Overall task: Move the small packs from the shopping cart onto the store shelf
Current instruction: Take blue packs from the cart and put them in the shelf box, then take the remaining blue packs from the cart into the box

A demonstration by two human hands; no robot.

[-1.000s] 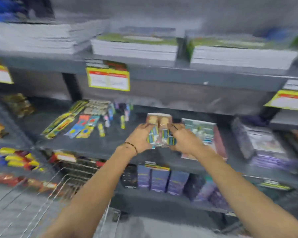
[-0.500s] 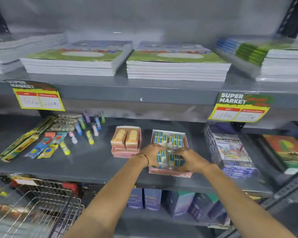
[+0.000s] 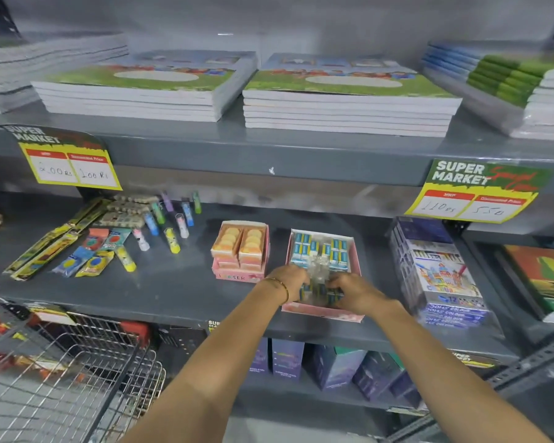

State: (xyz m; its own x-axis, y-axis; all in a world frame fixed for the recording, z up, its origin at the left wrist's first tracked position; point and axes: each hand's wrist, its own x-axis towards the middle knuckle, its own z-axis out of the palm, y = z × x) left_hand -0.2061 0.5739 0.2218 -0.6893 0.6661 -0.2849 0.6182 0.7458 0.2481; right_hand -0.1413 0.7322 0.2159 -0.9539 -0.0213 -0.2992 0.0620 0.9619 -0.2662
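Shelf [image 3: 173, 292]: grey metal, middle tier, carrying stationery.
Shopping cart [image 3: 61, 372]: wire, near left, below the shelf edge.
Pink tray [image 3: 320, 311]: open box at the shelf's near edge, right of centre.
Small packs [image 3: 317, 251]: blue-and-white, lying inside the pink tray.
Left hand [image 3: 290, 279]: fingers curled on packs at the tray's near end.
Right hand [image 3: 355, 290]: fingers curled on the same packs, just beside the left hand.

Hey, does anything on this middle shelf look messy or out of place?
Yes. The glue sticks lie scattered at different angles on the left instead of in a box, and the small sachets beside them are strewn loosely. Both boxes look tidy.
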